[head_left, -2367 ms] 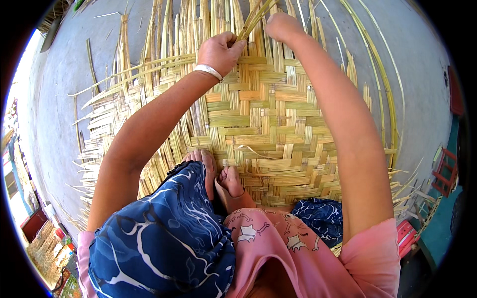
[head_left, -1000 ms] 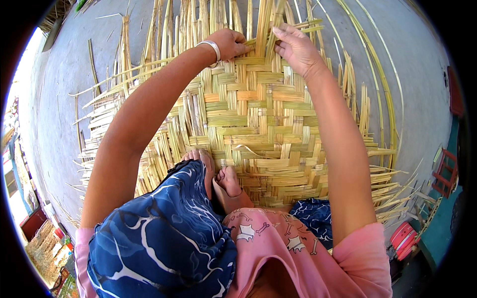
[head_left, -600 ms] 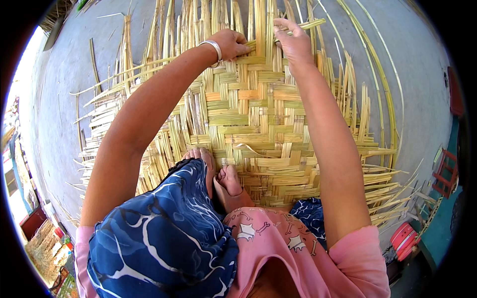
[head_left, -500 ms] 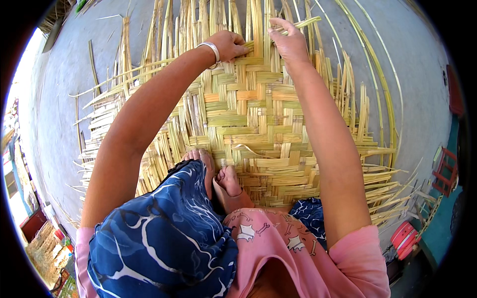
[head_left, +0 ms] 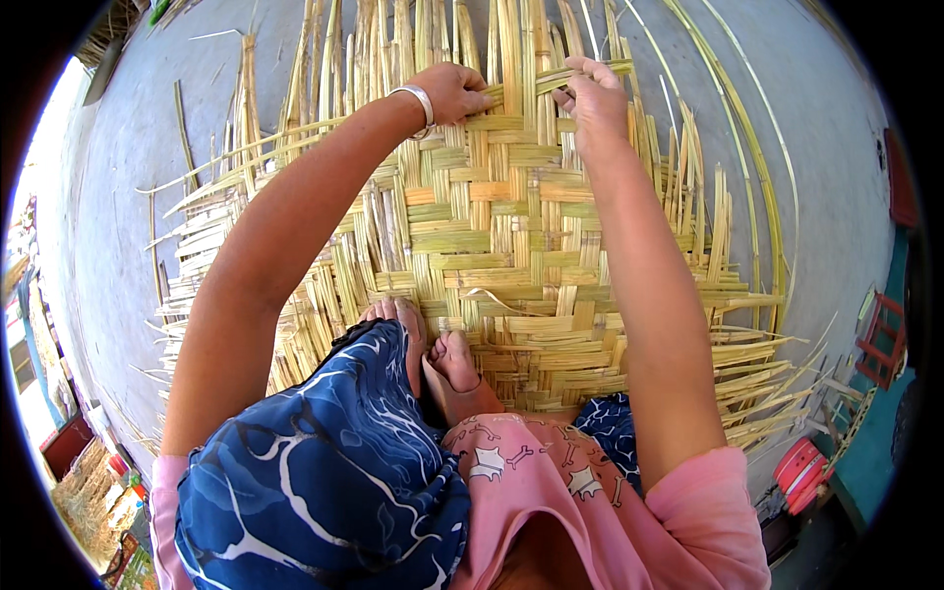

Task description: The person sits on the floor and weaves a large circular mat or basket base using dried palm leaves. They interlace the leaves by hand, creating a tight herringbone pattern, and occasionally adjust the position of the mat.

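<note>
A partly woven mat (head_left: 462,239) of flat yellow-green reed strips spreads under my feet and away from me. Across its far edge lies a green reed strip (head_left: 551,83), slightly slanted, passing behind one group of upright strips and in front of another. My left hand (head_left: 450,93), with a silver bangle at the wrist, is closed on the strip's left part; its fingertips rest near the last woven row. Farther right, my right hand (head_left: 597,101) pinches the same strip near its right end, with the thumb below and the fingers above.
Loose upright strip ends (head_left: 418,34) fan out beyond the weave over the grey floor (head_left: 836,177). Long green strips (head_left: 742,128) lie at the right. My bare feet (head_left: 453,360) press on the mat. A red chair (head_left: 881,339) and a pink-red round item (head_left: 800,469) stand far right.
My right hand has moved right and a little nearer to me, bringing the strip down closer to the woven edge. The left hand has stayed almost in place.
</note>
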Demonstrator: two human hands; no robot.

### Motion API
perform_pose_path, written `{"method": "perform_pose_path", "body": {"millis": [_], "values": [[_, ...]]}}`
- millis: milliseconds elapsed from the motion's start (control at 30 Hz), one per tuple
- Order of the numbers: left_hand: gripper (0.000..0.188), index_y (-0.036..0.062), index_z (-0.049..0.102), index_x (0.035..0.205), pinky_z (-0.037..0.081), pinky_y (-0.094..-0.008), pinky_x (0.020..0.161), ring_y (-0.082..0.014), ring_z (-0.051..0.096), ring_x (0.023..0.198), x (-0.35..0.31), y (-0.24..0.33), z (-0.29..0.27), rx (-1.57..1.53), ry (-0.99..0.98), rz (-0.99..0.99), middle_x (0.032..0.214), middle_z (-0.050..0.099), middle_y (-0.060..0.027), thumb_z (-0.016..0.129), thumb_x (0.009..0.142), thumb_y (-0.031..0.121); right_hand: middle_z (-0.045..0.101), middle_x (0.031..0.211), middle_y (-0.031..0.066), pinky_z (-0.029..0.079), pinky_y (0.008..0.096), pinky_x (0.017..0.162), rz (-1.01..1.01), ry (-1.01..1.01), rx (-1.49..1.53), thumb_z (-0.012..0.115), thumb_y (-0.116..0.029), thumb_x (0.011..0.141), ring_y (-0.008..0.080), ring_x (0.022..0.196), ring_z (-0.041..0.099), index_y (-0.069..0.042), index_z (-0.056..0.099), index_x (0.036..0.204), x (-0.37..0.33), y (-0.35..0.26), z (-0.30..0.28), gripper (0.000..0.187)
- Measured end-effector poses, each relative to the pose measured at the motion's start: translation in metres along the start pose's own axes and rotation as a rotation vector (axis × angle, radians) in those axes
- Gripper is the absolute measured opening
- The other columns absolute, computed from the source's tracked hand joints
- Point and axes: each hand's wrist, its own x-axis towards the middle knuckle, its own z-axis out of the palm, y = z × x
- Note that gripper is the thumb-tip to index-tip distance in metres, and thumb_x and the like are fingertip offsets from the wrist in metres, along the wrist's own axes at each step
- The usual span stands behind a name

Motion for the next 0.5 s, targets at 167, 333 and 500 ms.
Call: {"method": "perform_pose_path", "body": {"millis": [167, 333, 500], "values": [[0.027, 0.0029, 0.065, 0.093, 0.051, -0.0259, 0.056, -0.0107, 0.060, 0.057, 0.001, 0.010, -0.002, 0.011, -0.030, -0.014, 0.073, 0.064, -0.0044, 0.064, 0.084, 0.028, 0.058, 0.097, 0.0079, 0.052, 0.0254, 0.066, 0.001, -0.071, -0.003, 0.050, 0.002, 0.080, 0.0148, 0.083, 0.057, -0.004, 0.060, 0.104, 0.006, -0.002, -0.005, 0.027], [0.027, 0.0040, 0.065, 0.092, 0.051, -0.0251, 0.055, -0.0100, 0.060, 0.057, -0.001, 0.009, -0.004, -0.022, -0.026, -0.025, 0.072, 0.063, -0.0035, 0.064, 0.084, 0.030, 0.059, 0.095, 0.0066, 0.051, 0.0253, 0.062, 0.038, -0.087, 0.003, 0.058, -0.004, 0.082, 0.0138, 0.078, 0.056, -0.004, 0.060, 0.106, 0.005, -0.006, -0.007, 0.024], [0.027, 0.0049, 0.064, 0.092, 0.051, -0.0249, 0.055, -0.0099, 0.060, 0.058, 0.000, 0.009, -0.007, -0.034, -0.075, -0.032, 0.072, 0.062, -0.0028, 0.064, 0.084, 0.031, 0.061, 0.094, 0.0084, 0.051, 0.0246, 0.059, 0.036, -0.062, -0.165, 0.058, -0.005, 0.082, 0.0139, 0.070, 0.058, -0.003, 0.063, 0.103, 0.006, -0.010, -0.008, 0.022]]}}
